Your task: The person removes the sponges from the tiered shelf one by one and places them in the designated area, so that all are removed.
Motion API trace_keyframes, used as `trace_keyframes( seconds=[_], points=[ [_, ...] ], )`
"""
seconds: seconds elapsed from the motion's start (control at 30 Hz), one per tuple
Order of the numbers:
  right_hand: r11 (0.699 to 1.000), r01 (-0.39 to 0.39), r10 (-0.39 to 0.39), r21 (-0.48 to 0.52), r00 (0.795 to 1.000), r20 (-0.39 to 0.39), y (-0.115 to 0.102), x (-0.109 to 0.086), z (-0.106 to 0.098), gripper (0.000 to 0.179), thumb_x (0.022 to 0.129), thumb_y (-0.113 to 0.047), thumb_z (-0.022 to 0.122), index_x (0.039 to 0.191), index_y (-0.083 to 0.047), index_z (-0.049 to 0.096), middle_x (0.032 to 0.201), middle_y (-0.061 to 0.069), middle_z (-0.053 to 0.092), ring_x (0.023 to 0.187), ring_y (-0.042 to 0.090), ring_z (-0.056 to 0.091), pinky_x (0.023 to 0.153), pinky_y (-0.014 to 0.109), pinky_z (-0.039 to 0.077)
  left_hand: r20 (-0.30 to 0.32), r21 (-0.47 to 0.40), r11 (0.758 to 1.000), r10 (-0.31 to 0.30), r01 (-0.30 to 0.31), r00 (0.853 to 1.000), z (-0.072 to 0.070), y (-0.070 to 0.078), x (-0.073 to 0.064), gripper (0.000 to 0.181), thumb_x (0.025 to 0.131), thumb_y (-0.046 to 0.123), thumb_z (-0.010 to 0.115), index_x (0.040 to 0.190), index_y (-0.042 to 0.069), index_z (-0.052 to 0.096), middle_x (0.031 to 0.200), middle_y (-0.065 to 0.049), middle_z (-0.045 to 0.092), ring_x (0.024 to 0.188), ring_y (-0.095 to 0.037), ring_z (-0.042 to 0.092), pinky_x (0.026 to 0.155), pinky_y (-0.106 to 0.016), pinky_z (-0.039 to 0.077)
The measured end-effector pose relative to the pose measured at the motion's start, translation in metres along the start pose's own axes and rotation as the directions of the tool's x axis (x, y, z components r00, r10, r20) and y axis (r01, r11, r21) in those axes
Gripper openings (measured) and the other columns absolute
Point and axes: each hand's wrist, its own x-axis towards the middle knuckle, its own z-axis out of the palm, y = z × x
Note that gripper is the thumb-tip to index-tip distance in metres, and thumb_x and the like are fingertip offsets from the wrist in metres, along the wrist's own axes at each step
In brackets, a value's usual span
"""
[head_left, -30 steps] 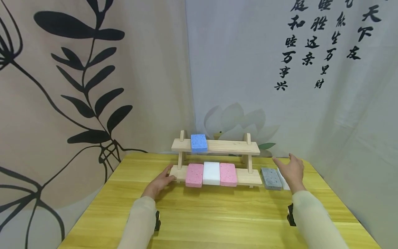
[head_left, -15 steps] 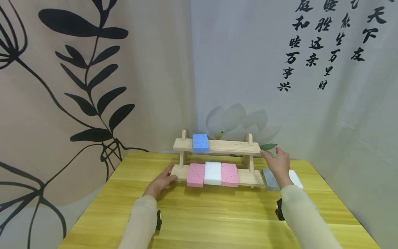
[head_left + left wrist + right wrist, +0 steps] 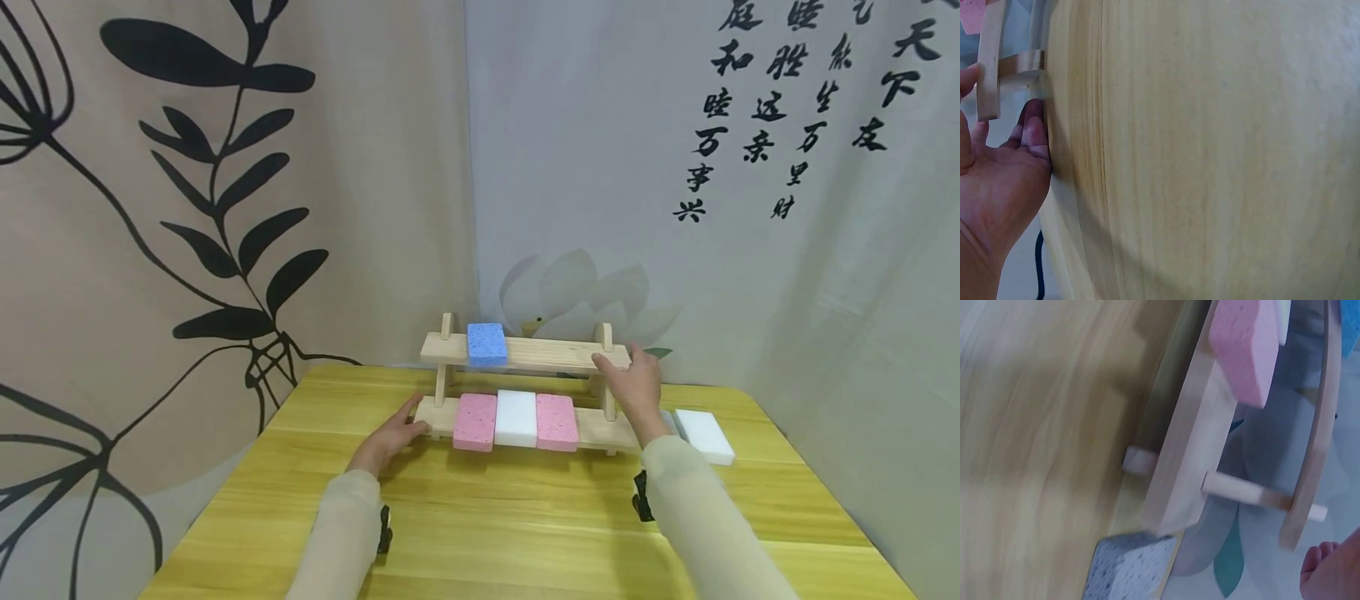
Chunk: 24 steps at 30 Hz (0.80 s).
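Observation:
A two-tier wooden rack (image 3: pixel 555 353) stands on the table. My left hand (image 3: pixel 392 436) grips the left end of its lower board, which lies between thumb and fingers in the left wrist view. At the right end of the upper board is my right hand (image 3: pixel 636 392), thumb overlapping the board, thumb and forefinger spread. A blue sponge (image 3: pixel 487 345) sits on the upper board. The lower board bears a pink sponge (image 3: pixel 474 422), a white sponge block (image 3: pixel 515 418) and another pink sponge (image 3: pixel 557 422), side by side.
To the right of the rack lie a white block (image 3: pixel 704 436) and a grey speckled sponge (image 3: pixel 1132 565), mostly hidden by the right arm in the head view. A printed curtain (image 3: pixel 390 208) hangs behind the wooden table (image 3: pixel 487 525).
My right hand has moved left from above the grey sponge and white block to the right end of the upper board. My left hand stays on the lower board.

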Motion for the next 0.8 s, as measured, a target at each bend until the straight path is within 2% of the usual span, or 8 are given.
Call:
trace_keyframes(
  seconds=[0.3,0.53,0.8],
  points=[
    [0.999,0.001,-0.001,0.040,1.000,0.009,-0.025,-0.005,0.026,0.087,0.091,-0.051,0.064,0.152,0.002,0.031,0.145,0.026,0.038,0.132,0.042,0.038,0.107,0.055,0.036,0.008,0.020,1.000,-0.002,0.002,1.000,0.000,0.001,-0.002,0.082,0.091,0.022,0.062,0.160,0.021,0.018,0.150,-0.032,0.032,0.132,-0.042,0.040,0.111,-0.059,0.027],
    [0.997,0.032,-0.034,0.063,0.999,0.023,-0.044,-0.012,0.049,0.085,0.091,-0.049,0.065,0.151,0.003,0.033,0.142,0.025,0.040,0.132,0.040,0.037,0.107,0.054,0.035,0.004,0.009,1.000,-0.025,0.025,1.000,-0.002,-0.003,0.006,0.085,0.088,0.025,0.062,0.160,0.024,0.017,0.153,-0.030,0.028,0.136,-0.041,0.035,0.112,-0.057,0.024],
    [0.996,0.019,-0.022,0.090,0.999,0.035,-0.059,-0.020,0.074,0.087,0.088,-0.051,0.068,0.151,0.000,0.035,0.140,0.023,0.044,0.130,0.039,0.042,0.106,0.052,0.037,-0.001,0.019,1.000,-0.004,0.004,1.000,0.000,0.003,-0.004,0.081,0.092,0.023,0.061,0.160,0.022,0.018,0.153,-0.031,0.028,0.136,-0.042,0.035,0.112,-0.059,0.025]
  ],
)
